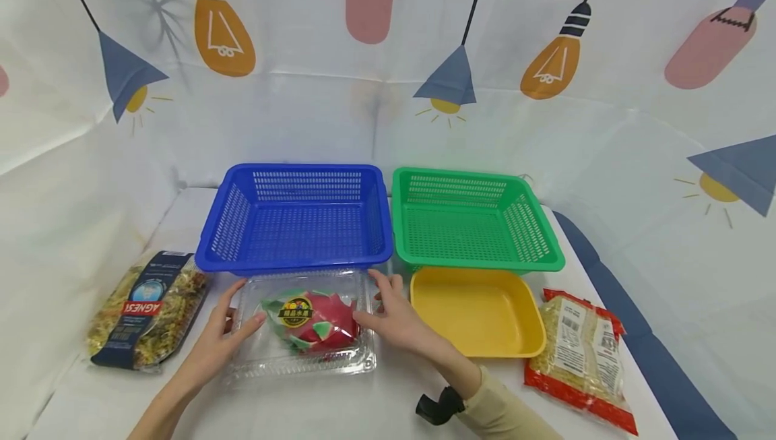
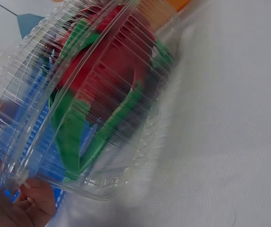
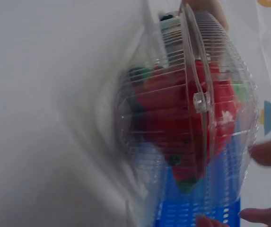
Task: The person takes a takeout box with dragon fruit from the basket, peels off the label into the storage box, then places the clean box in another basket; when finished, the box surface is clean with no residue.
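Observation:
A clear plastic clamshell box (image 1: 261,352) with a red and green dragon fruit (image 1: 330,322) inside lies on the white table, its lid down. My left hand (image 1: 212,346) grips its left side, thumb over the lid and fingers at the edge; in the left wrist view the fingers (image 2: 38,198) hold the rim of the box (image 2: 111,175). At the right side of the box, my right hand (image 1: 400,319) has its fingers spread and its thumb at the lid. The right wrist view has the fruit (image 3: 173,109) behind the ribbed plastic.
Behind the box stands a blue basket (image 1: 297,268), with a green basket (image 1: 479,263) to its right. A yellow tray (image 1: 479,319) sits in front of the green one. A pasta bag (image 1: 145,312) lies far left, a red-edged bag (image 1: 578,359) far right.

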